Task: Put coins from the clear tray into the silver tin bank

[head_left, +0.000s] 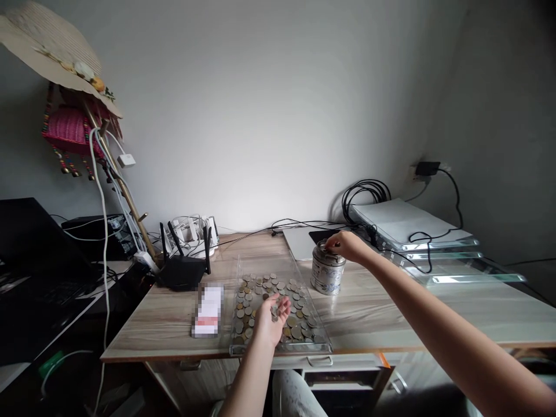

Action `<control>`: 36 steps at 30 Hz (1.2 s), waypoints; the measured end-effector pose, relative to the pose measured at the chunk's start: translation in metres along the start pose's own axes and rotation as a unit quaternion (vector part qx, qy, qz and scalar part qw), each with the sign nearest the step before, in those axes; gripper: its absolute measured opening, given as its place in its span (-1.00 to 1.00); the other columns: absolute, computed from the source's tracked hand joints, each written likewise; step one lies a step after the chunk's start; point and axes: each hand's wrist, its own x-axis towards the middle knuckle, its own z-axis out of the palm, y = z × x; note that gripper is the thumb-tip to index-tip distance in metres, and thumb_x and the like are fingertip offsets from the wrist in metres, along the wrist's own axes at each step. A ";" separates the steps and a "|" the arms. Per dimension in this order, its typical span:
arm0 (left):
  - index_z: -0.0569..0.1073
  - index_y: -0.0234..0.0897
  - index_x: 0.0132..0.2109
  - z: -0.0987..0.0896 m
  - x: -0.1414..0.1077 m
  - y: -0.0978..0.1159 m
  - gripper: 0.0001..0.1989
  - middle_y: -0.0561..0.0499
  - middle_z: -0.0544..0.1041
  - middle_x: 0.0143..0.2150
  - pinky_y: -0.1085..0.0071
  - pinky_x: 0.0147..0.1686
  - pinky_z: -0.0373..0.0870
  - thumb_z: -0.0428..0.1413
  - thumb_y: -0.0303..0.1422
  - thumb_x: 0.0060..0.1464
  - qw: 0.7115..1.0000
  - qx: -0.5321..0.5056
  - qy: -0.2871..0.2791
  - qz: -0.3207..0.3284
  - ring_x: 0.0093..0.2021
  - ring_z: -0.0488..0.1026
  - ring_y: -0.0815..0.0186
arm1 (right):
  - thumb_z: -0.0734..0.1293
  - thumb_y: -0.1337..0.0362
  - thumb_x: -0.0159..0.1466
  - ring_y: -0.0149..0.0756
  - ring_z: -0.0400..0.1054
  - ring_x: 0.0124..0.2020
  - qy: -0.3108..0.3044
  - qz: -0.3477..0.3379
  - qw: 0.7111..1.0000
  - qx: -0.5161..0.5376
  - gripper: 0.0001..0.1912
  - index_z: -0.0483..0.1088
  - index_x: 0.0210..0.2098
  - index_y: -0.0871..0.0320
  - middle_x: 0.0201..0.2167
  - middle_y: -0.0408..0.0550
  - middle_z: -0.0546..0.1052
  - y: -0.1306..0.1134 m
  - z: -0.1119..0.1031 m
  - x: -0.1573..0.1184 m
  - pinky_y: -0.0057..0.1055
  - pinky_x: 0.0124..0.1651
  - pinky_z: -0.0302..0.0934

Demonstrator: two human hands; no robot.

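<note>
A clear tray (324,344) on the desk holds several silver and brass-coloured coins (296,332) spread over its bottom. Above the tray, my left hand (273,317) is palm up with its fingers curled around coins. To the right of the tray stands a round patterned metal tin (328,277). At the tin's top, my right hand (343,244) has its fingers bent down and pressed together over the opening. What those fingertips hold, if anything, is hidden.
A blurred flat rectangle (208,311) lies left of the tray, near a black router (182,272). Behind the tin is a silver laptop-like slab (297,243). Stacked clear trays with papers (408,220) and black cables stand at the right. A dark laptop (30,249) is far left.
</note>
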 end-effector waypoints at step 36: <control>0.23 -0.43 0.00 0.005 -0.009 0.004 -0.60 -0.27 0.45 -0.16 0.33 -0.19 0.33 -0.05 -0.30 0.03 0.993 0.067 -0.090 -0.023 -0.20 0.45 0.22 | 0.25 0.26 0.06 -0.29 0.34 -0.36 0.101 -0.040 0.994 0.029 -0.81 0.49 -0.48 0.14 -0.45 -0.08 0.51 0.006 -0.007 -0.004 -0.44 -0.31 0.18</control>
